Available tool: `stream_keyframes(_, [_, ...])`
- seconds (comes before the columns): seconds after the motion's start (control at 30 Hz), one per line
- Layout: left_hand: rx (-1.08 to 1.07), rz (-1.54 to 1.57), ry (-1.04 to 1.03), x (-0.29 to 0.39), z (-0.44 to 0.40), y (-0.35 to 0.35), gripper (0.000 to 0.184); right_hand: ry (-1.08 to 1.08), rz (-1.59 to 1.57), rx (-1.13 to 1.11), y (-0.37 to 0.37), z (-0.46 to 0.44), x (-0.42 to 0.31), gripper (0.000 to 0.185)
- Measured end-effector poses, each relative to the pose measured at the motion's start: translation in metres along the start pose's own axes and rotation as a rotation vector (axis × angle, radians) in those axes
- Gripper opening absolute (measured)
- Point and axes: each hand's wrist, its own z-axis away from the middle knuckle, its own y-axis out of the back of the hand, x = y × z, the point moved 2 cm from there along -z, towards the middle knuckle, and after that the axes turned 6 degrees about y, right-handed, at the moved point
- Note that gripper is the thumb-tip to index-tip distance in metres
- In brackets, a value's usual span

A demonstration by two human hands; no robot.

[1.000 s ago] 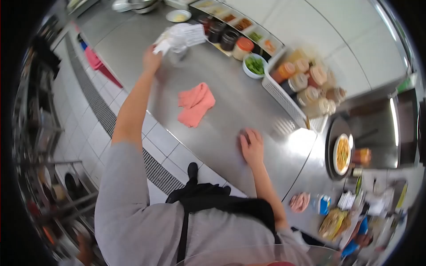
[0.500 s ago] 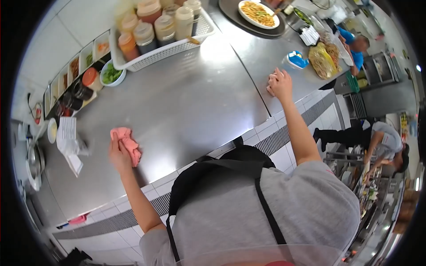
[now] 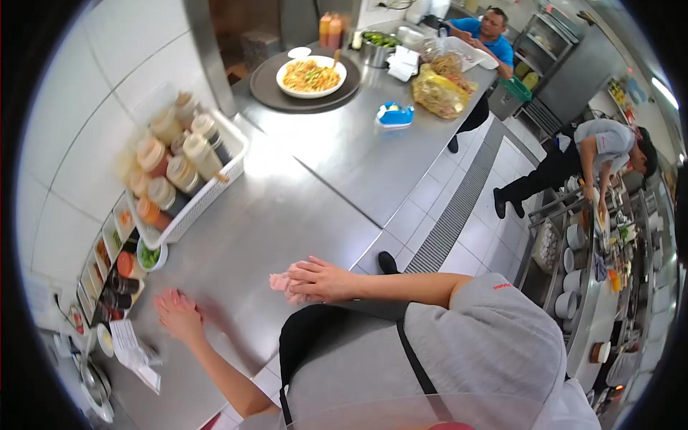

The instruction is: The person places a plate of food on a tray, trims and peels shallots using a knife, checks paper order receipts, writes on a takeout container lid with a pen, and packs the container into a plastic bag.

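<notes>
My right hand lies on a light pink cloth near the front edge of the steel table, its fingers wrapped over the cloth. Further left, my left hand presses on the table over a salmon-pink cloth, which shows only in part around the blurred fingers. A plastic bag with a white paper lies to the left of that hand. The basket of sauce bottles stands behind my hands, with a bowl of green leaves at its near end.
A plate of noodles rests on a round dark tray. Nearby are a blue tape dispenser and a yellow bag. One person is behind the table; another bends over a counter at right. Metal bowls stand at lower left.
The view has turned to the right. My right hand has brought the light pink cloth from beside the tape dispenser to the table's front edge. My left hand remains on the salmon-pink cloth.
</notes>
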Motion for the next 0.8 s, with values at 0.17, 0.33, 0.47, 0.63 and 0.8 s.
stream_keyframes(0.17, [-0.145, 0.369, -0.344, 0.121, 0.053, 0.006, 0.038, -0.405, 0.022, 0.107, 0.05, 0.068, 0.087, 0.021])
stream_keyframes(0.33, [-0.349, 0.694, -0.497, 0.272, 0.099, 0.045, 0.035, -0.812, 0.105, 0.14, 0.134, 0.2, 0.166, 0.011])
stream_keyframes(0.47, [-0.401, 0.803, -0.658, 0.377, 0.145, 0.056, 0.032, -1.362, -0.243, 0.069, 0.185, 0.33, 0.178, 0.006])
stream_keyframes(0.63, [-0.36, 0.911, -0.653, 0.508, 0.21, 0.061, 0.028, -1.496, 0.03, 0.32, 0.196, 0.521, 0.186, 0.015])
stream_keyframes(0.8, [-0.528, 1.021, -0.911, 0.659, 0.28, 0.07, 0.026, -1.709, -0.276, 0.702, 0.238, 0.613, 0.16, 0.013])
